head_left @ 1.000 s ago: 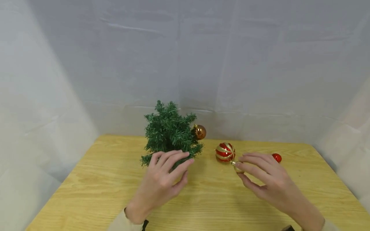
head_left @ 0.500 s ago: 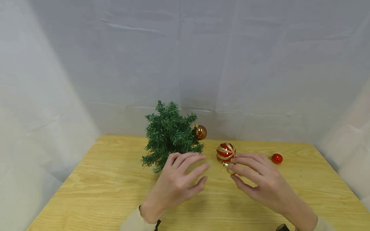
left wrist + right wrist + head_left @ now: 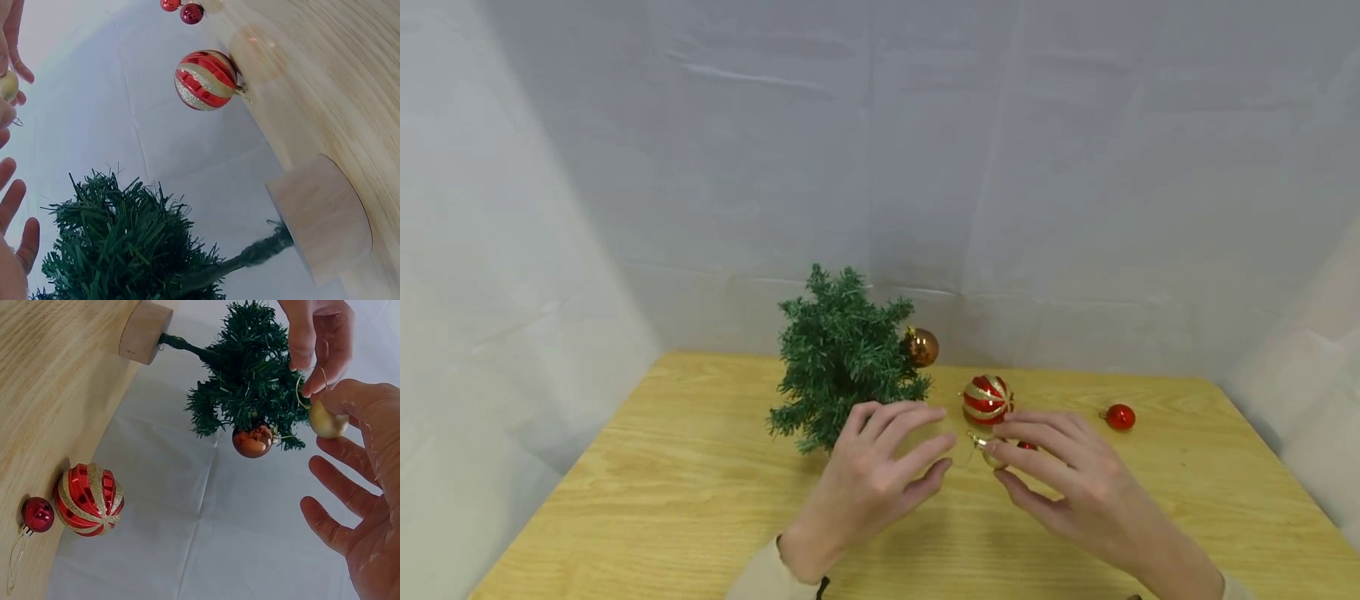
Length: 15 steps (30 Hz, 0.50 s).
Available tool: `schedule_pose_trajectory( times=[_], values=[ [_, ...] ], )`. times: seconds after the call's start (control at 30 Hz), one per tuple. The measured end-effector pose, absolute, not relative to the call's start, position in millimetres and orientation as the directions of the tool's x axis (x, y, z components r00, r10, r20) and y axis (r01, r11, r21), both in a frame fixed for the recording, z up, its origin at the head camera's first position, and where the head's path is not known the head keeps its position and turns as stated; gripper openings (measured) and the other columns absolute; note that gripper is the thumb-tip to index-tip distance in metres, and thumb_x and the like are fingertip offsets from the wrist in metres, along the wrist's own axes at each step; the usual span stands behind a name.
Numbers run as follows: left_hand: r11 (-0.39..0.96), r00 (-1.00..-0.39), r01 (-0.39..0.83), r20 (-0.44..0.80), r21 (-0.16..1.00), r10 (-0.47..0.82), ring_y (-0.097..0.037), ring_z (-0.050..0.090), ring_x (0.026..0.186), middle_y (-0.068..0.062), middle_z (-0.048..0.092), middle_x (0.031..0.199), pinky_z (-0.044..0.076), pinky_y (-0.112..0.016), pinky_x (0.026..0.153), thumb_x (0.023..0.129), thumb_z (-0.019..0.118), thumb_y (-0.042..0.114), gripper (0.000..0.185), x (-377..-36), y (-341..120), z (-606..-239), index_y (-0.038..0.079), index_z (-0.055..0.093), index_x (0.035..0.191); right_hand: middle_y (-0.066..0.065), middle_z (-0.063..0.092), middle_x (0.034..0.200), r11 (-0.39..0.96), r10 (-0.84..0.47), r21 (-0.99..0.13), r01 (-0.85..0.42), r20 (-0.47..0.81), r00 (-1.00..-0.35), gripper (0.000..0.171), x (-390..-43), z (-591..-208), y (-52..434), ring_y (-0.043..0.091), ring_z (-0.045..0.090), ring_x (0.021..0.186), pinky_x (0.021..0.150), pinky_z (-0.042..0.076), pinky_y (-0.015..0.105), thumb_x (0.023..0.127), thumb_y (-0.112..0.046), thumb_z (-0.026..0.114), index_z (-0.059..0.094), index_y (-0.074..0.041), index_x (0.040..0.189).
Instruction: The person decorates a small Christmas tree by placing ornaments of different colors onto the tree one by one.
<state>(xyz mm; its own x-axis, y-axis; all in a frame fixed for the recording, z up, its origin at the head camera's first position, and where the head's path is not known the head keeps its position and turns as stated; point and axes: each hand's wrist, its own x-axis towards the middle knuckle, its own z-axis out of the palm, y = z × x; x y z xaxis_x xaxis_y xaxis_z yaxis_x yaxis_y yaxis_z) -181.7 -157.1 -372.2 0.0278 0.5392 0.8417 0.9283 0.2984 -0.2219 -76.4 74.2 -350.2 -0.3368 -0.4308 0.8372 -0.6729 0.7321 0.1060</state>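
Note:
My right hand [image 3: 1000, 463] pinches a small gold ball ornament [image 3: 990, 451] just above the table, in front of the red-and-gold striped ball [image 3: 986, 399]. In the right wrist view the gold ball [image 3: 328, 420] has a thin loop [image 3: 309, 384] standing up from it. My left hand [image 3: 917, 458] reaches in from the left with fingers nearly straight, and its fingertips [image 3: 303, 359] are at that loop. A small green tree [image 3: 842, 354] on a wooden base [image 3: 319, 219] stands behind the left hand, with a copper ball [image 3: 921, 347] hanging on its right side.
A small red ball [image 3: 1120, 417] lies on the wooden table [image 3: 662, 467] to the right. White cloth walls close in the back and both sides. The striped ball [image 3: 206, 80] rests on the table right of the tree.
My right hand has carried the gold ball leftwards, and the small red ball is now uncovered. My left hand has moved right, away from the tree, to meet it.

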Motion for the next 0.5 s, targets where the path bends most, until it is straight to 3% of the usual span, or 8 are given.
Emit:
schedule_pose_trajectory(
  times=[0.17, 0.4, 0.5],
  values=[
    [0.283, 0.028, 0.936, 0.845, -0.210, 0.534, -0.018, 0.066, 0.113, 0.000, 0.070, 0.122, 0.051, -0.036, 0.087, 0.088, 0.078, 0.024, 0.011, -180.4, -155.3, -372.0, 0.022, 0.078, 0.099, 0.002, 0.076, 0.104, 0.729, -0.434, 0.105, -0.677, 0.835, -0.338, 0.032, -75.9, -350.8, 73.3, 0.022, 0.067, 0.100, 0.097, 0.047, 0.024, 0.106, -0.033, 0.054, 0.078, -0.012, 0.105],
    [0.267, 0.033, 0.942, 0.846, -0.204, 0.533, -0.018, 0.066, 0.113, 0.000, 0.070, 0.121, 0.051, -0.035, 0.088, 0.085, 0.080, 0.024, 0.013, -178.9, -153.8, -373.8, 0.022, 0.077, 0.098, 0.002, 0.076, 0.105, 0.725, -0.437, 0.105, -0.681, 0.834, -0.337, 0.031, -75.8, -350.7, 72.6, 0.023, 0.067, 0.100, 0.098, 0.047, 0.024, 0.106, -0.032, 0.055, 0.078, -0.012, 0.106],
    [0.256, 0.029, 0.947, 0.844, -0.195, 0.536, -0.018, 0.066, 0.114, 0.000, 0.070, 0.123, 0.051, -0.035, 0.089, 0.090, 0.076, 0.023, 0.007, -178.4, -153.9, -374.8, 0.022, 0.076, 0.096, 0.002, 0.076, 0.106, 0.728, -0.438, 0.103, -0.678, 0.831, -0.344, 0.031, -75.4, -350.6, 71.7, 0.022, 0.067, 0.101, 0.095, 0.048, 0.026, 0.106, -0.033, 0.054, 0.078, -0.013, 0.106]
  ],
)
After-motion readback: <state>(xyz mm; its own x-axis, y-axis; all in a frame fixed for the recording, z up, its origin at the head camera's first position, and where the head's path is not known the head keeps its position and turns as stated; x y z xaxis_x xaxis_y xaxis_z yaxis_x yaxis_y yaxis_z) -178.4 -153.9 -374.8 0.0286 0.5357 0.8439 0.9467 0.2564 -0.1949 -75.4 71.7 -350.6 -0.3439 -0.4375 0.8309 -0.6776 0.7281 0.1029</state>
